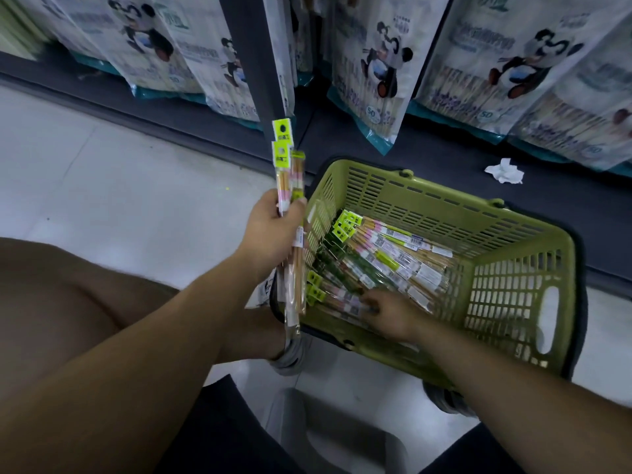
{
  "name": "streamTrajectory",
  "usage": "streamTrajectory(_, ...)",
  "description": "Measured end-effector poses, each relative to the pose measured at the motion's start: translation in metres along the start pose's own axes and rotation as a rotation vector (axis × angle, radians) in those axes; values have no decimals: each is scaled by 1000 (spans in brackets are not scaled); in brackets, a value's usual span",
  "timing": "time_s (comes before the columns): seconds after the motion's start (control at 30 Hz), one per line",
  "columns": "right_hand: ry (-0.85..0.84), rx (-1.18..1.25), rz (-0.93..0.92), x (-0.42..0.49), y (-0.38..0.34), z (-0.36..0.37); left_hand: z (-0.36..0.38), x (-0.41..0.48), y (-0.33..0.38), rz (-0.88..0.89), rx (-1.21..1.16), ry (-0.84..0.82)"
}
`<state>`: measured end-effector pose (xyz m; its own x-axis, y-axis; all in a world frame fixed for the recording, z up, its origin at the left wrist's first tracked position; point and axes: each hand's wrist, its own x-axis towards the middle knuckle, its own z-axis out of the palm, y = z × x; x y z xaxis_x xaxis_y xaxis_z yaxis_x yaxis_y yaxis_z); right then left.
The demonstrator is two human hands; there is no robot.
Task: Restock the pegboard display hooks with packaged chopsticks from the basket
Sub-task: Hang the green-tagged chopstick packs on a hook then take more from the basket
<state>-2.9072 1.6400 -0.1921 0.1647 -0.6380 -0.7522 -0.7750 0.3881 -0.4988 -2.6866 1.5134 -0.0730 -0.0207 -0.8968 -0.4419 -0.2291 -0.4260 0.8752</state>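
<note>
the left hand (273,230) is gripping a bundle of chopstick packs (293,289) upright just outside the left rim of the green basket (444,196), yellow headers up. the right hand (390,313) is reaching into the basket's near-left corner, fingertips touching the loose packs (386,261) heaped on its floor; whether it is pinching one, i cannot tell. panda-printed bags (376,63) are hanging above the dark shelf base (427,148), where a crumpled tissue (504,171) is lying.

Heaped inside the basket (444,196): chopstick packs (393,258), right hand (390,309) atop them. Just left of the basket: bundle (285,172) in left hand (273,230). Behind the basket: shelf ledge (427,159) bearing tissue (505,171), panda bags (372,70) above.
</note>
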Motion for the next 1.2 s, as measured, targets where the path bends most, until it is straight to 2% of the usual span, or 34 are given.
streamTrajectory(0.07,9,-106,2,6,6,10,2,-2,-7,9,81,-38)
streamTrajectory(0.23,5,-258,33,19,0,16,5,0,-5,-24,-13,-105)
streamTrajectory(0.4,-75,-210,39,21,-1,13,6,3,-7,-64,-86,-110)
streamTrajectory(0.57,-75,-217,7,20,0,16,3,5,-8,-87,-85,-127)
streamTrajectory(0.7,-62,-95,5,14,0,2,3,4,-7,-90,-91,-143)
streamTrajectory(0.93,293,371,-80,-11,-49,-67,12,-3,4,-56,-1,-184)
streamTrajectory(1.07,358,705,-127,-23,-94,-84,20,-12,9,-64,34,-232)
streamTrajectory(1.2,470,796,-178,-30,-128,-80,23,-14,7,-86,29,-228)
